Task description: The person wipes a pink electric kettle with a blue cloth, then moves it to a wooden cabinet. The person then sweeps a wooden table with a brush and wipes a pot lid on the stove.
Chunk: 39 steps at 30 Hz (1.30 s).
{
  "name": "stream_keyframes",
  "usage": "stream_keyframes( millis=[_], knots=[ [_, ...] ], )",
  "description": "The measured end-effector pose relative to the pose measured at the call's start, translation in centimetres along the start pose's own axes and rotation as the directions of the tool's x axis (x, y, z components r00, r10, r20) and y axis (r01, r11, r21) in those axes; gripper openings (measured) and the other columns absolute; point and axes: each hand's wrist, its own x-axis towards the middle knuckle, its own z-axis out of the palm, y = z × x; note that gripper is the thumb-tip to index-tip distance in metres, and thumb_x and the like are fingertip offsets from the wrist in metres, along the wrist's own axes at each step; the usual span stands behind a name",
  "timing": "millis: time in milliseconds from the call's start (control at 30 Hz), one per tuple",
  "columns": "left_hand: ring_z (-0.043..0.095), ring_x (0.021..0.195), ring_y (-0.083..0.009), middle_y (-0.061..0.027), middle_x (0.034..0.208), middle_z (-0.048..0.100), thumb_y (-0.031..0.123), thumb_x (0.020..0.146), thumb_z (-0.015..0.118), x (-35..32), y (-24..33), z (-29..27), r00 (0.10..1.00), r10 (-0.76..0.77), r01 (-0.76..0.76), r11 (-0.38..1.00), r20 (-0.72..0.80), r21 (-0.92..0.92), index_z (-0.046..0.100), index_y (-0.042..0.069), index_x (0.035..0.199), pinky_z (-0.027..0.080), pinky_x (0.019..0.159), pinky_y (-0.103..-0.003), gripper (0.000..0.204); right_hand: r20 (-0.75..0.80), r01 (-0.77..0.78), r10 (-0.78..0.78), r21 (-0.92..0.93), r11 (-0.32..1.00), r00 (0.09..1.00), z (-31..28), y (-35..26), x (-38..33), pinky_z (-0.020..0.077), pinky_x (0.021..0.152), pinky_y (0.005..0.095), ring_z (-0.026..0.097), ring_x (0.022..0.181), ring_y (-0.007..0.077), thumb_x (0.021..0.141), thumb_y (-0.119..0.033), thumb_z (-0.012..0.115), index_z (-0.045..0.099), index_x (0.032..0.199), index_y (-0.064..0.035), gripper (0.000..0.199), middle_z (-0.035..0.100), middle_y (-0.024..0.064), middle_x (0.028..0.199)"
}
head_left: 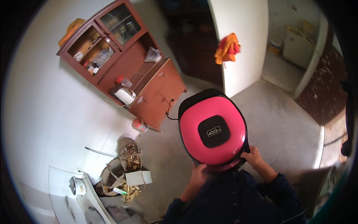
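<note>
A pink and black electric griddle, its lid down and a black square panel on top, is held out in front of my body. My left hand grips its near left edge, the fingers hidden beneath. At the near right corner my right hand is closed on the rim, thumb on top. From the griddle's far left side a black power cord sticks out, its plug hanging loose in view over the cabinet front.
A reddish-brown cabinet with a white kettle stands ahead left. Baskets of kindling and a white box sit on the floor at left. A counter edge bears a rice cooker. An orange-red cloth hangs on a door.
</note>
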Motion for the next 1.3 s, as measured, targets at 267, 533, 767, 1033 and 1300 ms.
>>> stream_keyframes(
  millis=[267, 533, 767, 1033, 1300],
  knots=[
    [0.064, 0.125, -0.0364, -0.0155, 0.133, 0.059, 0.006, 0.093, 0.063, 15.2, 6.1, 4.3, 0.936, 0.353, -0.320, 0.861, -0.012, 0.396, 0.048, 0.010, 0.144, 0.059, 0.100, -0.053, 0.053, 0.258, 0.108, -0.057, -0.185, 0.977, 0.964, 1.9, -9.6, 22.9, 0.0522, 0.067, 0.0365, 0.064, 0.074, 0.0167, 0.074, -0.013, 0.073, 0.071, 0.094, 0.0079, 0.029, 0.071, 0.0093, 0.079],
    [0.064, 0.118, -0.0388, -0.0148, 0.132, 0.056, 0.019, 0.093, 0.065, 35.0, 18.0, 6.3, 0.957, 0.076, -0.103, 0.991, -0.279, -0.085, 0.048, 0.015, 0.139, 0.059, 0.088, -0.063, 0.049, 0.253, 0.077, 0.024, -0.382, 0.921, 0.967, 10.4, -16.2, 48.1, 0.0532, 0.068, 0.0359, 0.065, 0.076, 0.0168, 0.074, -0.017, 0.078, 0.073, 0.098, 0.0073, 0.034, 0.071, 0.0091, 0.081],
    [0.060, 0.118, -0.0368, -0.0094, 0.129, 0.057, 0.033, 0.091, 0.070, 48.9, 30.9, 4.8, 0.913, 0.033, -0.082, 0.991, -0.406, -0.103, 0.054, 0.011, 0.132, 0.050, 0.094, -0.068, 0.049, 0.373, 0.048, 0.072, -0.303, 0.952, 0.925, 21.2, -25.6, 65.1, 0.0543, 0.066, 0.0359, 0.069, 0.075, 0.0173, 0.072, -0.017, 0.077, 0.076, 0.095, 0.0055, 0.032, 0.074, 0.0105, 0.080],
    [0.050, 0.131, -0.0440, -0.0121, 0.143, 0.048, 0.039, 0.085, 0.073, 66.3, 45.1, 2.0, 0.897, 0.090, -0.131, 0.989, -0.432, -0.066, 0.052, 0.010, 0.138, 0.044, 0.105, -0.072, 0.064, 0.404, 0.050, 0.104, -0.352, 0.935, 0.909, 34.4, -30.8, 86.4, 0.0536, 0.067, 0.0358, 0.068, 0.075, 0.0212, 0.070, -0.019, 0.078, 0.075, 0.091, 0.0053, 0.033, 0.072, 0.0108, 0.082],
    [0.050, 0.133, -0.0464, -0.0142, 0.149, 0.046, 0.042, 0.085, 0.076, 80.9, 57.1, -1.3, 0.849, 0.082, -0.155, 0.983, -0.522, -0.098, 0.050, 0.008, 0.142, 0.043, 0.108, -0.073, 0.071, 0.623, 0.013, 0.118, -0.202, 0.979, 0.773, 46.9, -34.4, 105.4, 0.0499, 0.064, 0.0365, 0.064, 0.073, 0.0184, 0.073, -0.014, 0.075, 0.072, 0.094, 0.0030, 0.027, 0.069, 0.0068, 0.082]
  ],
)
